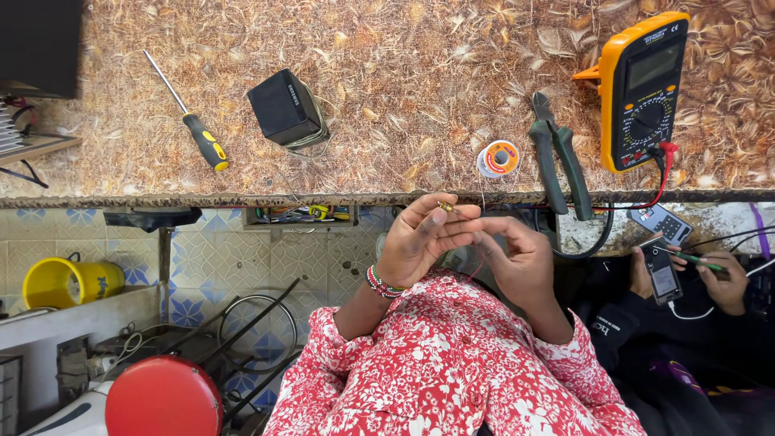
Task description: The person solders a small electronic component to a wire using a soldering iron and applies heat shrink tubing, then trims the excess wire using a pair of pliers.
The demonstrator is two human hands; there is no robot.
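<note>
Small brass part (446, 207), maybe a connector, pinched by left hand (420, 242) fingertips below the bench (387, 97) edge; right hand (517, 258) touches it, fingers curled. Behind: screwdriver (194, 121), black cube (284, 106), solder spool (498, 158), pliers (559, 161), multimeter (643, 90).

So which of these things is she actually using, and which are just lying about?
In use:
left hand
right hand
small brass part
red wire

Lying about:
solder reel
pliers
multimeter
screwdriver
black box
</note>
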